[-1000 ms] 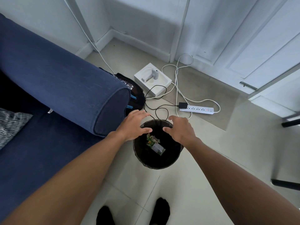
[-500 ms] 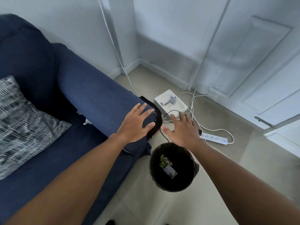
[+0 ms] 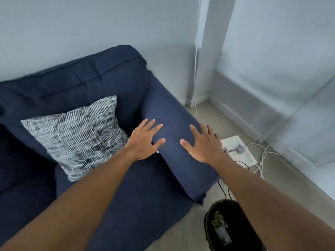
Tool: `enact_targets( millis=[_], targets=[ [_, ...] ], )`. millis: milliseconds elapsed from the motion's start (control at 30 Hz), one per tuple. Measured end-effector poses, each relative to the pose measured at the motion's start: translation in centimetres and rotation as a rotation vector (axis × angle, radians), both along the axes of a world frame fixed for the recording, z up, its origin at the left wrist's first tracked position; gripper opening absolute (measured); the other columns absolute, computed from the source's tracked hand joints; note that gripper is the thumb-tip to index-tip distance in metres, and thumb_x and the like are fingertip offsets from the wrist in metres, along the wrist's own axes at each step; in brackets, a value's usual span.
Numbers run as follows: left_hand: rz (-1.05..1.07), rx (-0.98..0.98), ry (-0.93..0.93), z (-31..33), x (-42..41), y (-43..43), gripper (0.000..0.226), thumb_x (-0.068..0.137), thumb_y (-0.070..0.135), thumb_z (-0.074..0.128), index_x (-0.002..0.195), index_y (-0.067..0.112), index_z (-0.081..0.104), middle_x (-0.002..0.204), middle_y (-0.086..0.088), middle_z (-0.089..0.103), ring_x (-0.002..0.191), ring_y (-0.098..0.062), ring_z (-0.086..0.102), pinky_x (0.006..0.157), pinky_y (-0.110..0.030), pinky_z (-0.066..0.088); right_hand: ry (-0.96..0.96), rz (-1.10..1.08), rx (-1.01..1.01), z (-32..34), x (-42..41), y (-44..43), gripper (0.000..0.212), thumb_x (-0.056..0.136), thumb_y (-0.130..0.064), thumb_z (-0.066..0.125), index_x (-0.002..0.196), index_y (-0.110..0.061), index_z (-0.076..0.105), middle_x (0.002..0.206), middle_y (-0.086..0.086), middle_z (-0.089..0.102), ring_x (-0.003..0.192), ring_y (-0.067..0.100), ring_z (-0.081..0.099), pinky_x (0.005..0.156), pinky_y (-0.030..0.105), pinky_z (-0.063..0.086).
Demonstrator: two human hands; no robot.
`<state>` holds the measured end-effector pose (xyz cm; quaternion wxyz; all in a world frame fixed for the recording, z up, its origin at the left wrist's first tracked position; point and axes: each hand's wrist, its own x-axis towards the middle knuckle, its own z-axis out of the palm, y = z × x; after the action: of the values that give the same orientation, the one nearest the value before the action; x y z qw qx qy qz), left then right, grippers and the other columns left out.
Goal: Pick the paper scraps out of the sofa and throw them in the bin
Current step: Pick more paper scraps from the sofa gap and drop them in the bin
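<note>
The dark blue sofa (image 3: pixel 101 84) fills the left and centre. My left hand (image 3: pixel 145 140) is open, fingers spread, over the crease between the seat and the armrest (image 3: pixel 174 142). A small white scrap (image 3: pixel 157 151) peeks from that crease just under my left thumb. My right hand (image 3: pixel 203 144) is open too, palm down over the armrest's outer side. The black bin (image 3: pixel 210 221) stands on the floor at the sofa's front corner, lower right, with paper scraps (image 3: pixel 222 230) inside; my right forearm covers part of it.
A grey and white patterned cushion (image 3: pixel 76 134) leans in the sofa corner. A white box (image 3: pixel 239 151) and white cables (image 3: pixel 261 160) lie on the floor beyond the armrest. White walls and a pillar (image 3: pixel 213 51) stand behind.
My view swung from the bin to the sofa. Both hands moved from above the bin up onto the armrest, the left one reaching the seat crease. The bin now sits at the lower right.
</note>
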<state>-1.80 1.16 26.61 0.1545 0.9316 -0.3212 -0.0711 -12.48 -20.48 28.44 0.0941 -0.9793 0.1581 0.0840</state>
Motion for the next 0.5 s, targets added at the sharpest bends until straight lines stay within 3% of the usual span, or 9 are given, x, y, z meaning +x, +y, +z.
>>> enact_targets(
  millis=[267, 500],
  targets=[
    [0.091, 0.055, 0.045, -3.6, 6.5, 7.6, 0.069, 0.094, 0.059, 0.043, 0.154, 0.029, 0.030, 0.165, 0.000, 0.022, 0.154, -0.022, 0.004, 0.123, -0.048, 0.016, 0.042, 0.114, 0.029, -2.5, 8.7, 7.8, 0.077, 0.093, -0.068, 0.033, 0.155, -0.026, 0.016, 0.162, 0.012, 0.012, 0.147, 0.034, 0.011, 0.112, 0.051, 0.025],
    [0.084, 0.068, 0.144, -9.5, 11.1, 8.6, 0.069, 0.096, 0.058, 0.044, 0.156, 0.029, 0.026, 0.166, 0.002, 0.019, 0.154, -0.019, 0.001, 0.124, -0.045, 0.011, 0.147, 0.168, 0.012, -8.7, 14.1, 11.3, 0.075, 0.094, -0.064, 0.037, 0.154, -0.023, 0.018, 0.160, 0.012, 0.017, 0.143, 0.032, 0.021, 0.109, 0.047, 0.032]
  ],
)
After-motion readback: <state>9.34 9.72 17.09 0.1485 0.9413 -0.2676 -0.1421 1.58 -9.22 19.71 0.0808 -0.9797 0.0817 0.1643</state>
